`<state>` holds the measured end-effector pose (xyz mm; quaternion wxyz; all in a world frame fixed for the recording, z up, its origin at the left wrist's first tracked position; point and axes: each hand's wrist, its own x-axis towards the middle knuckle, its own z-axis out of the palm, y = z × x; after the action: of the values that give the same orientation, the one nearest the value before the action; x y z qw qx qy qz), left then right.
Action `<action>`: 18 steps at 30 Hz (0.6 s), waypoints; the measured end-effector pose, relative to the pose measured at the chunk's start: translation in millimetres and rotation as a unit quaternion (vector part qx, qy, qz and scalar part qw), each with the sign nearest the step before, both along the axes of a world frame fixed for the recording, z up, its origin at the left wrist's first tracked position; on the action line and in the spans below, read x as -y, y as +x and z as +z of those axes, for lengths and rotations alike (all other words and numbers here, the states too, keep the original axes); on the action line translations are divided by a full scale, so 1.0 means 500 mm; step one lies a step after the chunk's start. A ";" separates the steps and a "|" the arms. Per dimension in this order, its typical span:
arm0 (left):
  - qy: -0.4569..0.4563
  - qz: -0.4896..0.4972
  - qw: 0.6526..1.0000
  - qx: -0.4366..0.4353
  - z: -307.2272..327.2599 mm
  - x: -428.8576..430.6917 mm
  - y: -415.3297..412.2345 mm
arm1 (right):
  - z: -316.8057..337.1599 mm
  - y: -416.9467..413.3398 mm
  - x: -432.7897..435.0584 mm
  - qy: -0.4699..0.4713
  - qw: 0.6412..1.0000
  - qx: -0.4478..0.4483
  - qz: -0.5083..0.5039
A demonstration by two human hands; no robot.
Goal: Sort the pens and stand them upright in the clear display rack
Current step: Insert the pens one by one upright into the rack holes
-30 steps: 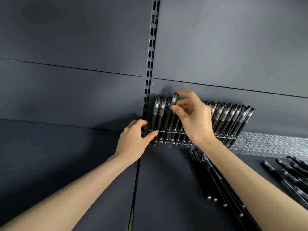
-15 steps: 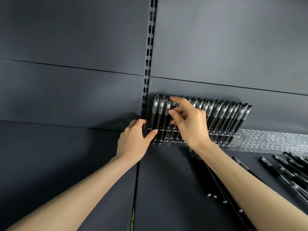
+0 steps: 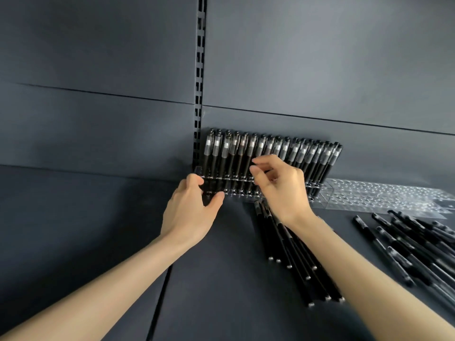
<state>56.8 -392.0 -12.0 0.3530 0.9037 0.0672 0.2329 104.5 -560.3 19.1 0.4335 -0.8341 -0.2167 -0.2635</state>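
gripping the rack (image 3: 236, 192) with left hand (image 3: 190, 214), right hand (image 3: 282, 190) at the pens (image 3: 293, 153)

This looks like a shop. A dark grey shelf (image 3: 221, 303) has flat back panels (image 3: 320, 57) and a metal strip with slots (image 3: 200, 70), like store shelving. At the shelf's back edge, a clear display rack (image 3: 234, 192) holds many matching black pens (image 3: 270, 146). Loose pens (image 3: 406, 242) lie near its right edge.
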 end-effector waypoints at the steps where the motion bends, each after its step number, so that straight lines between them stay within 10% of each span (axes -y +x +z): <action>1: -0.001 -0.006 1.000 -0.011 0.002 0.022 -0.012 | 0.000 -0.006 0.021 -0.007 1.000 -0.009 -0.003; 18: 0.114 0.059 0.979 -0.160 -0.015 0.285 -0.091 | -0.074 -0.071 0.239 -0.310 0.924 -0.221 0.037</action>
<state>11.5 -534.4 -19.7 0.2178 0.9581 0.1486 0.1118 68.8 -679.9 -17.6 0.2001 -0.9551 -0.2171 0.0243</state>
